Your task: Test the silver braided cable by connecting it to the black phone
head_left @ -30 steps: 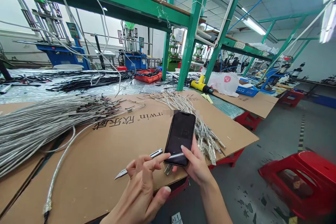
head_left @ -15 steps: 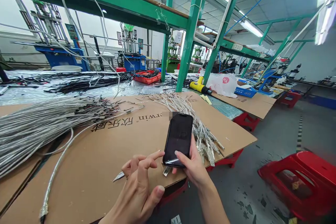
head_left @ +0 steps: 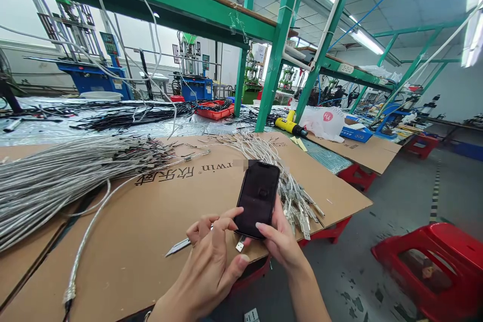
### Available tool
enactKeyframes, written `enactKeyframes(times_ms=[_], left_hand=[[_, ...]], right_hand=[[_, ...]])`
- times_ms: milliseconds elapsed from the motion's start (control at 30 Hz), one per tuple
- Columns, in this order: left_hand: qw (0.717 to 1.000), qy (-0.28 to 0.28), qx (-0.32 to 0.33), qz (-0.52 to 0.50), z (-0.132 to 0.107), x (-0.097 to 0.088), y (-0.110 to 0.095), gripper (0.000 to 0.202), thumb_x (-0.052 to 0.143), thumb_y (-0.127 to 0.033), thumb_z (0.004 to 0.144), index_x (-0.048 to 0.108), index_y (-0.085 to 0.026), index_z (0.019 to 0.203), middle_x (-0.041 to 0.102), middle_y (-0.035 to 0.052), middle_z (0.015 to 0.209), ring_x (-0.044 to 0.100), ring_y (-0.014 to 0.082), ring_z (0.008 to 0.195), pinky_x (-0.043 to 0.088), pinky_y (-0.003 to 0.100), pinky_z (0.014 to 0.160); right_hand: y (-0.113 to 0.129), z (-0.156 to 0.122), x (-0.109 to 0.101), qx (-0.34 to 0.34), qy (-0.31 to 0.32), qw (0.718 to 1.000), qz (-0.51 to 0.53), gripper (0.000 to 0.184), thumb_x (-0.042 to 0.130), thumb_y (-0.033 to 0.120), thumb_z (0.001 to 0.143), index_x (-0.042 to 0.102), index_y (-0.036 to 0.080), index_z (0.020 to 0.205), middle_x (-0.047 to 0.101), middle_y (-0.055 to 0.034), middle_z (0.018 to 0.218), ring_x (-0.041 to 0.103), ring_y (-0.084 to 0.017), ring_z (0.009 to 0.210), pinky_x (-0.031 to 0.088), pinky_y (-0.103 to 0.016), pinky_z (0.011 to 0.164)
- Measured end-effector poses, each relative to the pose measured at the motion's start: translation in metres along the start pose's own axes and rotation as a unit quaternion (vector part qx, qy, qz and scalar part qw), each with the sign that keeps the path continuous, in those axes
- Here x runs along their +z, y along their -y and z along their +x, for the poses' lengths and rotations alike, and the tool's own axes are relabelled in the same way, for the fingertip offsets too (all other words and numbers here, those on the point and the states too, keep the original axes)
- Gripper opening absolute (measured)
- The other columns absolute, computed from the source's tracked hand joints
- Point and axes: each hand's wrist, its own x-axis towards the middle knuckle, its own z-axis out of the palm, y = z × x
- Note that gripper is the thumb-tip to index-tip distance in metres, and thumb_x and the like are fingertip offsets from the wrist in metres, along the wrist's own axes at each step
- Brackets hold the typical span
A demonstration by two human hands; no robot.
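Observation:
A black smartphone (head_left: 258,196) with a dark screen is held up over the cardboard's near edge. My right hand (head_left: 283,241) grips it from the right, thumb lying across its lower corner. My left hand (head_left: 215,256) is beside the phone's left edge, fingers apart, with one fingertip over the screen; it holds nothing. Under the left fingers lies a pointed metal tool (head_left: 177,248), partly hidden. A metal USB plug (head_left: 240,245) shows just below the phone. Behind the phone spreads a bundle of white cables (head_left: 298,196) with metal plugs.
Brown cardboard (head_left: 151,231) covers the bench. A thick bundle of grey-white cables (head_left: 68,176) lies at left, one loose cable (head_left: 85,251) curving forward. Farther back are a red tray (head_left: 214,110), a yellow heat gun (head_left: 290,126) and green posts (head_left: 277,50). A red stool (head_left: 426,266) stands right.
My left hand has moved up and right, its fingertip now over the phone's screen. More of the pointed tool shows. The whole view has shifted slightly.

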Motion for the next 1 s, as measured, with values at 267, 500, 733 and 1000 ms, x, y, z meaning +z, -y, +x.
enactKeyframes(times_ms=[267, 500, 733, 1000], left_hand=[[0.999, -0.021, -0.032, 0.007, 0.0002, 0.0004, 0.0001, 0.017, 0.028, -0.039, 0.096, 0.033, -0.025, 0.088, 0.058, 0.009, 0.105, 0.048, 0.029, 0.098, 0.027, 0.045, 0.079], [1.0, 0.003, -0.016, 0.017, 0.002, -0.0027, -0.0014, 0.022, 0.031, -0.039, 0.096, 0.033, -0.024, 0.113, 0.057, 0.0112, 0.126, 0.049, 0.0295, 0.104, 0.026, 0.046, 0.085], [1.0, 0.003, -0.022, 0.016, 0.0025, 0.0013, -0.0028, 0.04, 0.029, -0.041, 0.097, 0.021, -0.025, 0.133, 0.056, 0.0126, 0.125, 0.046, 0.0305, 0.105, 0.023, 0.047, 0.086], [1.0, 0.008, -0.005, -0.021, -0.001, -0.0009, -0.0069, 0.024, 0.028, -0.043, 0.096, 0.031, -0.027, 0.113, 0.057, 0.0097, 0.122, 0.044, 0.0287, 0.104, 0.023, 0.044, 0.084]], right_hand=[[-0.0008, 0.0024, -0.0025, 0.007, 0.029, 0.999, 0.03, 0.092, 0.066, 0.012, 0.072, 0.016, 0.035, 0.146, 0.061, -0.0048, 0.12, 0.066, -0.024, 0.087, 0.058, -0.032, 0.056], [0.0, 0.0001, -0.0017, -0.004, 0.035, 0.999, 0.033, 0.093, 0.068, 0.012, 0.072, 0.016, 0.035, 0.146, 0.06, -0.0063, 0.12, 0.066, -0.025, 0.089, 0.058, -0.032, 0.056], [-0.0005, 0.0008, -0.0013, -0.013, 0.041, 0.999, 0.019, 0.087, 0.069, 0.014, 0.072, 0.023, 0.035, 0.143, 0.063, -0.0052, 0.111, 0.065, -0.02, 0.075, 0.058, -0.032, 0.054], [-0.0041, 0.0012, -0.0023, -0.012, -0.012, 0.999, -0.034, 0.086, 0.071, 0.021, 0.077, 0.019, 0.035, 0.144, 0.063, -0.0043, 0.107, 0.065, -0.018, 0.07, 0.058, -0.026, 0.046]])
